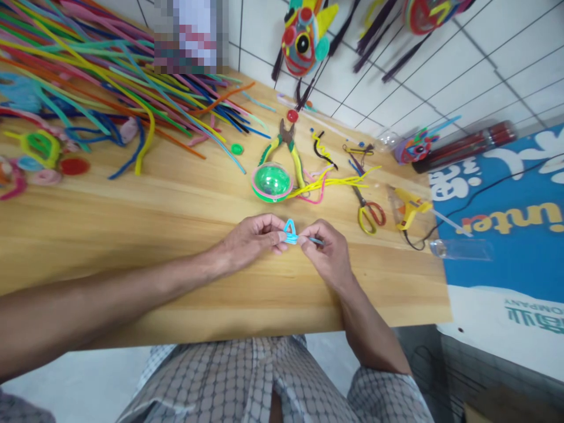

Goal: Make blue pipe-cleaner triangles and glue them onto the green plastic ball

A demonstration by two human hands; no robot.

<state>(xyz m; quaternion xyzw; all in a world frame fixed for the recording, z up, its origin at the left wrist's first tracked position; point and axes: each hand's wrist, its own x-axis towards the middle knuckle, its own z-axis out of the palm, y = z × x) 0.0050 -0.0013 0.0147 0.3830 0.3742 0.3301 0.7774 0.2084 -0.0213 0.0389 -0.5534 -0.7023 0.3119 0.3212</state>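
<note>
Presently, a light-blue pipe cleaner, bent partly into a small triangle, is held over the near middle of the wooden table, pinched between the thumb and fingers of the left hand. Its straight end is gripped by the closed fingertips of the right hand. Farther off, a green bowl is placed by pliers, with scissors laid to the right.

A grey shirt, dark-gridded — its sleeves short, forearms and hands bare.
</note>
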